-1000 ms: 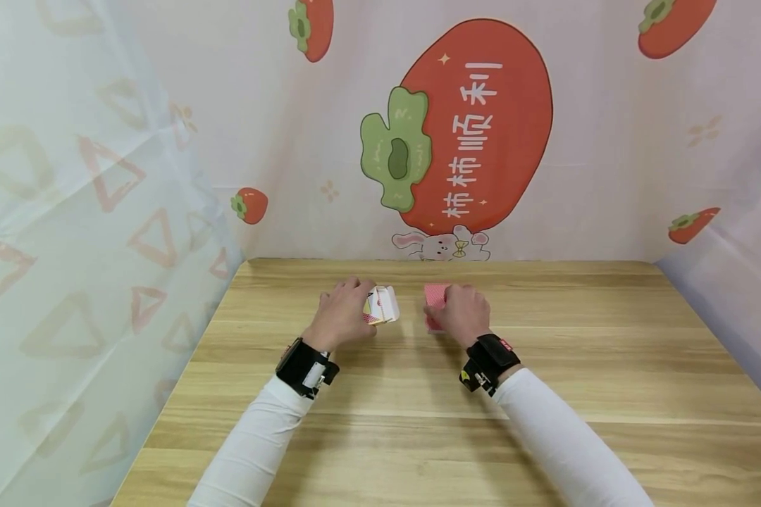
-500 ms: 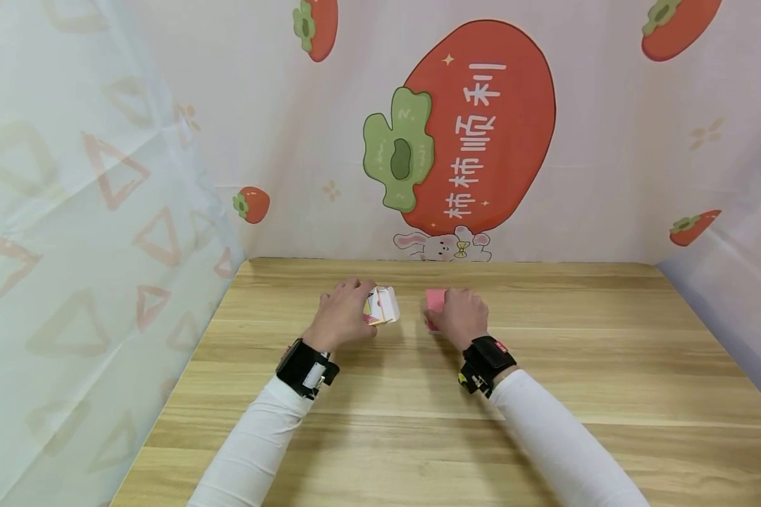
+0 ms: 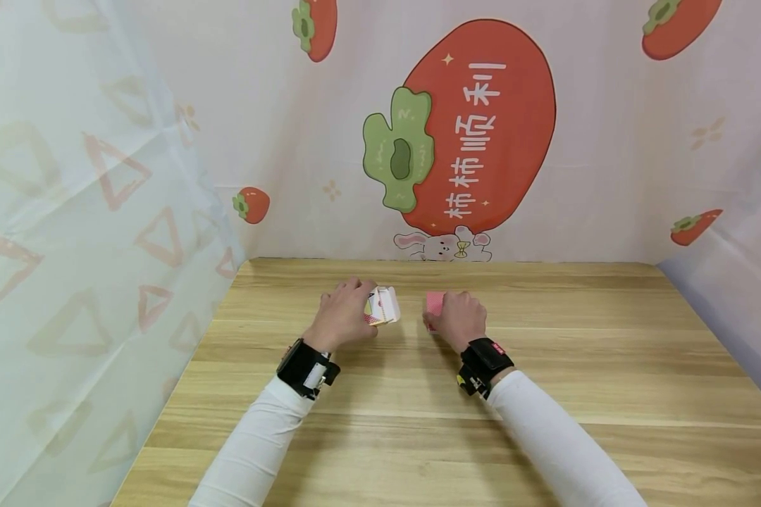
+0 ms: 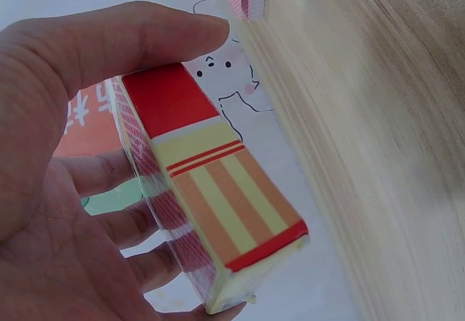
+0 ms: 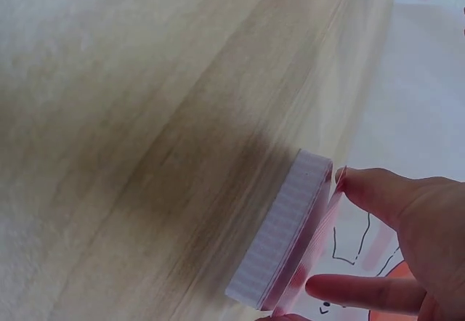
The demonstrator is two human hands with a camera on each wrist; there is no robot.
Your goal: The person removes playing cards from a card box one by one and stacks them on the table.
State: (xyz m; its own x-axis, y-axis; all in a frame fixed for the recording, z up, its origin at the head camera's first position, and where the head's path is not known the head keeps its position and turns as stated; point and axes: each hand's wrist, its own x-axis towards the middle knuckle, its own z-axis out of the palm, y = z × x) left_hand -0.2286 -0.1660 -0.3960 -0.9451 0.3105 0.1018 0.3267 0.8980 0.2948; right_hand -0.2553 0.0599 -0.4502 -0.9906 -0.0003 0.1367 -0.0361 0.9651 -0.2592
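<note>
**Both hands busy over the tabletop**

Up near the far middle of the tabletop [image 3: 545, 394], the card box [image 3: 382, 305] sits in the left hand [image 3: 341, 315], thumb on top and fingers [image 4: 109, 226] curled beneath its long side, its open end facing right. Just beside it, the right hand [image 3: 459, 318] is curled round the deck of cards [image 3: 435, 303], thumb and fingers [image 5: 363, 292] pinching its edges, one corner low against the wood. Both forearms, in white sleeves [image 3: 260, 451] with black wrist straps [image 3: 306, 367], angle inward. Behind hangs a persimmon-print backdrop [image 3: 475, 127].
</note>
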